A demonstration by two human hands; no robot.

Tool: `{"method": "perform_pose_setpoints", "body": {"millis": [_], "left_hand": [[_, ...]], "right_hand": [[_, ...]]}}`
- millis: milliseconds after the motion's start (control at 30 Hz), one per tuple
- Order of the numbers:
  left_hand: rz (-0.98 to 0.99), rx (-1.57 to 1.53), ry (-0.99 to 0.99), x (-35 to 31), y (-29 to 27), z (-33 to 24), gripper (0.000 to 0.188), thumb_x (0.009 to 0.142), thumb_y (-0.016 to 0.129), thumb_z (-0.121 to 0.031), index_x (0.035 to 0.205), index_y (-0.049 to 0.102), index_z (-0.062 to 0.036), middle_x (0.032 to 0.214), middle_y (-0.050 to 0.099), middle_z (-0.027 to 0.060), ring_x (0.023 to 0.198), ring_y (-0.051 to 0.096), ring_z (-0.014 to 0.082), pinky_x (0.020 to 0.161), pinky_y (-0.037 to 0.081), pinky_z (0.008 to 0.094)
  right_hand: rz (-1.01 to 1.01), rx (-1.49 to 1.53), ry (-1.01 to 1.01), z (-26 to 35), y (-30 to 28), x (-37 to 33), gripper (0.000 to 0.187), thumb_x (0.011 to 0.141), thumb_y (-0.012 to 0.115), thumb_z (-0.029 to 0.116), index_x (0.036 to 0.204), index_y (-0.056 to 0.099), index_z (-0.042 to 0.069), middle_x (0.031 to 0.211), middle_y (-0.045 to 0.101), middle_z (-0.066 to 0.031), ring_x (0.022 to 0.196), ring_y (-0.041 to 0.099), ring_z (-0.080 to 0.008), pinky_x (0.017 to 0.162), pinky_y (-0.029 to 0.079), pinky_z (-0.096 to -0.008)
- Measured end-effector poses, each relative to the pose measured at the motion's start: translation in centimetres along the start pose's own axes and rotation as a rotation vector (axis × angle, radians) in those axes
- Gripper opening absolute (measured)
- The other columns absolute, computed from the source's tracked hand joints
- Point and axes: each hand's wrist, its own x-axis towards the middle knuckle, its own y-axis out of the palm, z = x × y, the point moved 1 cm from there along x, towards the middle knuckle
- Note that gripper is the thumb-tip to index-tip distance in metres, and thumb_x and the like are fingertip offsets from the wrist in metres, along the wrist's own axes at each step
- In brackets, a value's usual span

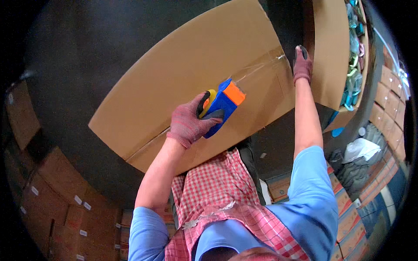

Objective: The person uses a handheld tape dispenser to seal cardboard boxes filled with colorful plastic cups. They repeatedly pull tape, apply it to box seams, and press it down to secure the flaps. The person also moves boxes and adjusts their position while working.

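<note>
My left hand (189,119), in a maroon knit glove with dark coated fingers, is closed around a tape dispenser (225,104). The dispenser is blue with an orange front and a yellow part by my thumb. It rests over the middle seam of a large brown carton (191,65). A shiny strip of tape (259,66) runs along that seam from the dispenser to the carton's right edge. Just past that edge is my right hand (302,65), gloved alike, seen edge-on with fingers stretched out. Nothing shows in it; part of its palm side is hidden.
To the right stands an open carton (331,48) packed with plastic-wrapped items (355,65) in teal, green and pink. Stacked cartons (65,195) rise at the lower left, more (348,222) at the lower right. A white plastic bag (361,150) lies at the right. The floor (87,56) is dark.
</note>
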Motion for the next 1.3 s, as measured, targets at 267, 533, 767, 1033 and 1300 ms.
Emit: {"method": "perform_pose_setpoints", "body": {"millis": [267, 533, 767, 1033, 1300], "left_hand": [[-0.203, 0.184, -0.119, -16.4, -12.5, 11.8, 0.078, 0.049, 0.081, -0.016, 0.119, 0.049, -0.0059, 0.111, 0.057, 0.0127, 0.103, 0.055, 0.0211, 0.089, 0.043, 0.0318], [-0.38, 0.281, -0.174, -30.2, -19.2, 21.3, 0.08, 0.044, 0.081, -0.009, 0.118, 0.049, -0.0091, 0.109, 0.057, 0.0131, 0.101, 0.056, 0.0258, 0.085, 0.047, 0.0324], [-0.482, 0.432, -0.297, -33.7, -20.9, 27.8, 0.079, 0.045, 0.081, -0.009, 0.117, 0.049, -0.0086, 0.111, 0.056, 0.0101, 0.102, 0.055, 0.0255, 0.085, 0.047, 0.0329], [-0.357, 0.581, -0.467, -28.9, -19.9, 29.7, 0.069, 0.054, 0.079, -0.023, 0.116, 0.05, -0.0158, 0.111, 0.056, 0.0083, 0.099, 0.056, 0.0253, 0.086, 0.046, 0.0341], [-0.124, 0.817, -0.756, -13.0, -10.6, 28.8, 0.047, 0.068, 0.063, -0.042, 0.103, 0.054, -0.0122, 0.097, 0.06, 0.013, 0.091, 0.059, 0.0277, 0.077, 0.046, 0.0403]], "right_hand": [[0.03, 0.185, -0.423, 1.2, 1.1, -10.4, 0.038, 0.081, 0.059, 0.021, 0.114, 0.052, 0.005, 0.116, 0.053, -0.0103, 0.105, 0.049, -0.022, 0.09, 0.037, -0.0325], [0.153, -0.108, -1.073, 6.2, 6.7, -22.8, 0.039, 0.08, 0.057, 0.023, 0.114, 0.051, 0.006, 0.125, 0.046, -0.013, 0.115, 0.041, -0.033, 0.099, 0.026, -0.0434], [0.348, -0.256, -1.25, 5.9, 9.4, -30.3, 0.045, 0.083, 0.049, 0.034, 0.121, 0.045, 0.009, 0.13, 0.042, -0.0108, 0.122, 0.034, -0.0316, 0.101, 0.022, -0.046], [0.314, -0.559, -1.152, 2.3, 15.2, -31.7, 0.061, 0.081, 0.045, 0.045, 0.132, 0.033, 0.013, 0.139, 0.026, -0.0129, 0.129, 0.021, -0.0327, 0.104, 0.014, -0.048], [0.464, -0.591, -1.055, 1.2, 16.5, -30.8, 0.068, 0.078, 0.048, 0.043, 0.134, 0.027, 0.01, 0.139, 0.023, -0.0161, 0.13, 0.017, -0.0333, 0.104, 0.013, -0.0495]]}}
